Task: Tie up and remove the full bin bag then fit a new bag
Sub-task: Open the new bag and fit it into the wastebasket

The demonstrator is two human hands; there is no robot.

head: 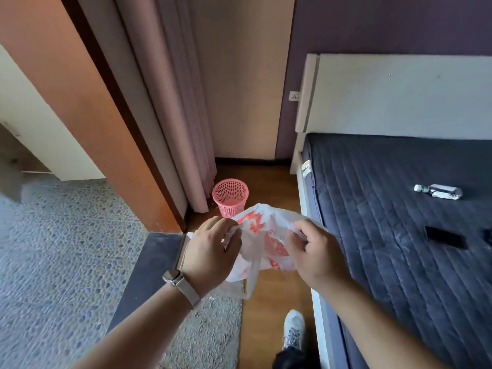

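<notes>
1. Head view: a small pink plastic mesh wastebasket (230, 197) stands upright on the wooden floor beyond both hands, beside the foot of a pale pink curtain (183, 123). No bag lines it, and nothing shows in the part of its inside that can be seen.
2. A thin white plastic carrier bag with orange-red print (262, 243) is held up in the air between the two hands, nearer than the wastebasket and partly overlapping its lower rim in the picture. The bag is crumpled and slack, its lower end hanging down below the left wrist.
3. The print on the bag is large orange-red shapes, possibly characters; none of it can be read.
4. The left hand (210, 251), with a watch on a pale strap (177, 282) at the wrist, pinches the bag's left edge with closed fingers.
5. The right hand (316, 253) is curled closed on the bag's right edge.
6. To the right of the right hand lies a dark blue quilted mattress (386, 235); on it, farther off, a clear plastic bottle with a white cap (439, 192) lies on its side. Its label is too small to read.
</notes>
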